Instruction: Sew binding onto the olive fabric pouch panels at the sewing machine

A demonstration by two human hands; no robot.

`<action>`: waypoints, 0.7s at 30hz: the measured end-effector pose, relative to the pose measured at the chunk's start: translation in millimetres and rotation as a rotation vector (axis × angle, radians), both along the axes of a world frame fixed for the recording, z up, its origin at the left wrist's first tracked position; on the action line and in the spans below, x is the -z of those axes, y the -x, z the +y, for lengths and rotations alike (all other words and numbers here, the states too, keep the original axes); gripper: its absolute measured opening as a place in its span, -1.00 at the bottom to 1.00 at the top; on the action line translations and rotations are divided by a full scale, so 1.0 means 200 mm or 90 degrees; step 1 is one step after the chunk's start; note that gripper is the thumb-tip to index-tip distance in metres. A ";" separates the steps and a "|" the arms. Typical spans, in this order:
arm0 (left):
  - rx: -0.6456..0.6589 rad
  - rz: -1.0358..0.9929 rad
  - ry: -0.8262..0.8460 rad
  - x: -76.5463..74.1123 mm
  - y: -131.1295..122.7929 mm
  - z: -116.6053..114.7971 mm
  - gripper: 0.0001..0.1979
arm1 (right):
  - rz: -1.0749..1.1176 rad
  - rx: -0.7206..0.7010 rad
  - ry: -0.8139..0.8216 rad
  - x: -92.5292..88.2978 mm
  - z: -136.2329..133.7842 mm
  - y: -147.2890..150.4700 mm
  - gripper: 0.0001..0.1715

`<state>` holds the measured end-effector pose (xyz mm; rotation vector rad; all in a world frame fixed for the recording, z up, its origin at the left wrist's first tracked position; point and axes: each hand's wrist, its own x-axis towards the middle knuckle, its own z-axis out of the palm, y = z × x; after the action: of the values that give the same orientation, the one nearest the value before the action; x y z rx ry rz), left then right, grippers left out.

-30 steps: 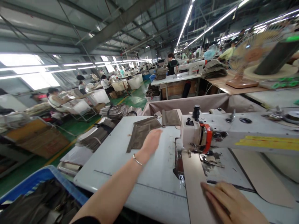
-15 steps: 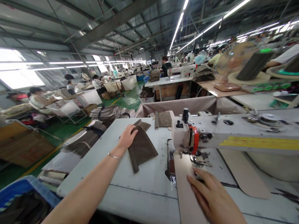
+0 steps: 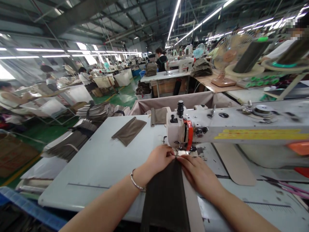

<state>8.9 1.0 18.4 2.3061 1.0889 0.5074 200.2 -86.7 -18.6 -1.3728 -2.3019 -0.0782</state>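
Observation:
A dark brown fabric piece [image 3: 165, 196] lies over a pale beige strip [image 3: 193, 203] in front of the sewing machine [image 3: 178, 129], its near end hanging over the table edge. My left hand [image 3: 160, 159] pinches the fabric's far edge just before the presser foot. Beside it, my right hand [image 3: 200, 172] presses its closed fingertips on the same edge and rests across the beige strip. The fingertips of both hands nearly meet there. Another brown fabric piece [image 3: 130, 130] lies flat on the table to the left.
Scissors [image 3: 285, 185] lie at the right, near a rounded beige panel [image 3: 236, 164]. A folded brown piece [image 3: 159, 116] sits behind the machine head. Bundled stacks [image 3: 72, 138] stand left of the table, above a blue crate [image 3: 31, 206]. A fan [image 3: 228, 58] and thread cones [image 3: 253, 54] stand behind.
My left hand has brought a brown fabric piece from the table's left onto the beige strip. My right hand has moved up to the presser foot. The view has shifted a little to the right.

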 end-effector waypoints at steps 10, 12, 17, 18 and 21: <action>-0.052 0.004 0.000 0.01 -0.05 0.02 -0.90 | 0.014 0.018 -0.011 0.04 0.01 0.00 -0.53; -0.065 -0.001 -0.005 0.02 -0.05 0.01 -0.91 | 0.014 0.020 -0.014 0.03 0.00 0.01 -0.55; -0.090 -0.023 -0.030 0.04 -0.04 0.00 -0.94 | 0.000 0.012 -0.016 0.02 0.00 0.01 -0.52; -0.093 -0.022 -0.035 0.04 -0.04 0.00 -0.94 | -0.002 0.012 -0.017 0.02 0.01 0.01 -0.52; -0.091 -0.016 -0.047 0.05 -0.05 0.00 -0.93 | -0.004 0.015 -0.022 0.02 0.01 0.01 -0.52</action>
<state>18.1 1.3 9.2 2.2890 1.2492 0.6402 198.9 -84.8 -23.5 -1.3835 -2.2789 -0.1295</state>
